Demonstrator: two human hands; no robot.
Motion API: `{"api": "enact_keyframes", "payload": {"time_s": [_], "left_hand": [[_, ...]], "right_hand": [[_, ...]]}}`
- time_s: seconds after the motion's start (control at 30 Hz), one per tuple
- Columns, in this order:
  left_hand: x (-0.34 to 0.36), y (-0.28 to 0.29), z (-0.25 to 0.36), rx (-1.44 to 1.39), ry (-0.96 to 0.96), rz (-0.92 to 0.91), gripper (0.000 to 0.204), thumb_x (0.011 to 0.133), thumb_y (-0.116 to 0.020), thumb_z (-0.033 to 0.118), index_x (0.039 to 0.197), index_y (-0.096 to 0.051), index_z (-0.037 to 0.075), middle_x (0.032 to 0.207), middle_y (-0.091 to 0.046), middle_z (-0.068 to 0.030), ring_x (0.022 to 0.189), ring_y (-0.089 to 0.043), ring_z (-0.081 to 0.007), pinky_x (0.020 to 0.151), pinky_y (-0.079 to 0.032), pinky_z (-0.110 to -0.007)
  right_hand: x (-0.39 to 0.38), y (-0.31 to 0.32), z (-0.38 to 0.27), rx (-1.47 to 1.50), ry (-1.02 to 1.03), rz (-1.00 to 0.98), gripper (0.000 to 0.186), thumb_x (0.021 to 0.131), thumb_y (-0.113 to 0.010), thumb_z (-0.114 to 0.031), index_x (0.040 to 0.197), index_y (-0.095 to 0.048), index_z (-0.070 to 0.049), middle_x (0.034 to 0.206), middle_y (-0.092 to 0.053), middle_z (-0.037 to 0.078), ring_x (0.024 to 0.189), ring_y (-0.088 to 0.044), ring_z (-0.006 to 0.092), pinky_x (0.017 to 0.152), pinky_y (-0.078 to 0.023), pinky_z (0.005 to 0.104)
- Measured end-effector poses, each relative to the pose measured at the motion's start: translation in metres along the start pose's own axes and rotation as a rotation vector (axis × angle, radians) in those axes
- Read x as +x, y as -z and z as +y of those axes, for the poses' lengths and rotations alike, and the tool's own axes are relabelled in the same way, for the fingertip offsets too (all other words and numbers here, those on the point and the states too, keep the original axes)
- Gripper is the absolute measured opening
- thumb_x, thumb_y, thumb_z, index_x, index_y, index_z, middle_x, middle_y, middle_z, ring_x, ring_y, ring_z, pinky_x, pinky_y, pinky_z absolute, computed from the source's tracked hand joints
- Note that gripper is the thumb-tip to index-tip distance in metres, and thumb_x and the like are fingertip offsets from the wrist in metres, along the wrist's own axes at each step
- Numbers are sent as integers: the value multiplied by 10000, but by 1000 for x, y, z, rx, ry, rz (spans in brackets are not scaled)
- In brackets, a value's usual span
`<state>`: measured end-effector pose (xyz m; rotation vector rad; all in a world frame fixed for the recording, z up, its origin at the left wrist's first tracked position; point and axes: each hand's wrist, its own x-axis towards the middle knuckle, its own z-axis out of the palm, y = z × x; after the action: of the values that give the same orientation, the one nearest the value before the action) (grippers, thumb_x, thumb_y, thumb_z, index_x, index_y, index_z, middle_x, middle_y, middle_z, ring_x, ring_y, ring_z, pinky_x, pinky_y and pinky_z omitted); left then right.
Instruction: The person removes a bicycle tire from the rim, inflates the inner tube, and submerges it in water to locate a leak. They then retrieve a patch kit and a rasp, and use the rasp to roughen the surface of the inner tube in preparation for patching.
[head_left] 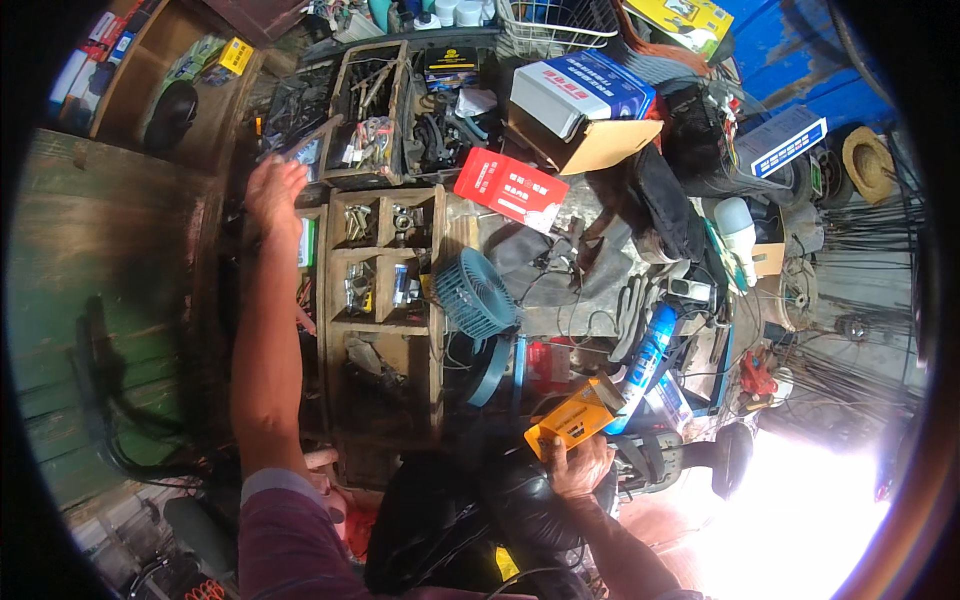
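Observation:
My right hand (580, 468) is closed around the lower end of a small yellow cardboard box (572, 418), held tilted above my lap. The box's upper end looks open and dark inside. My left arm stretches far forward on the left side. At its end my left hand (275, 195) hovers beside the wooden trays, fingers apart, with nothing visible in it. Close to its fingertips are a brownish stick-like handle (322, 132) and a tray of small bagged parts (370, 145). Below that sits a divided wooden tray (436, 290) with bolts and metal fittings in its compartments.
A blue spray can (650, 345) lies just beyond the yellow box. On the cluttered bench are a red card box (512, 190), a blue round fan grille (475, 295), a large white-blue carton (580, 90) and a white bulb (736, 225). A green wooden panel (110, 300) stands left.

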<state>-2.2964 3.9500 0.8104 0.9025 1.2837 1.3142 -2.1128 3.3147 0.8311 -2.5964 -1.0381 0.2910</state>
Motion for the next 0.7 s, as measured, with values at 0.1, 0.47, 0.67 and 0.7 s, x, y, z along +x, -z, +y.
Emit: {"api": "enact_keyframes", "payload": {"time_s": [0.1,0.47,0.67,0.7], "left_hand": [[-21,18,21,-118,53,38,323,1080,-713,286,1289,-644,49,1042,-760,-136,853,-755,-268,766,-619,-366],[-85,16,31,-444,295,-26,194,1103,-686,341,1099,-652,150,892,-706,-21,748,-610,-165,706,-485,-324],[-108,9,35,-541,332,-113,215,1116,-670,320,1020,-666,128,880,-704,-2,733,-592,-126,656,-480,-300],[-111,7,36,-536,331,-119,202,1116,-670,316,1043,-672,127,876,-702,-4,733,-590,-128,662,-481,-304]], "right_hand": [[-1,3,-2,-21,-22,-35,482,990,-647,-555,1093,-756,-96,1010,-740,113,951,-661,354,852,-437,504],[-4,0,-1,-14,-31,-23,438,973,-674,-517,1065,-763,-98,1020,-743,103,967,-658,344,861,-435,504],[-7,-4,4,-46,-30,-23,467,984,-655,-538,1095,-751,-95,1017,-740,109,959,-658,336,872,-428,511],[-7,-4,3,-44,-36,-26,478,991,-644,-549,1099,-748,-95,1018,-740,109,959,-658,334,876,-426,514]]}}
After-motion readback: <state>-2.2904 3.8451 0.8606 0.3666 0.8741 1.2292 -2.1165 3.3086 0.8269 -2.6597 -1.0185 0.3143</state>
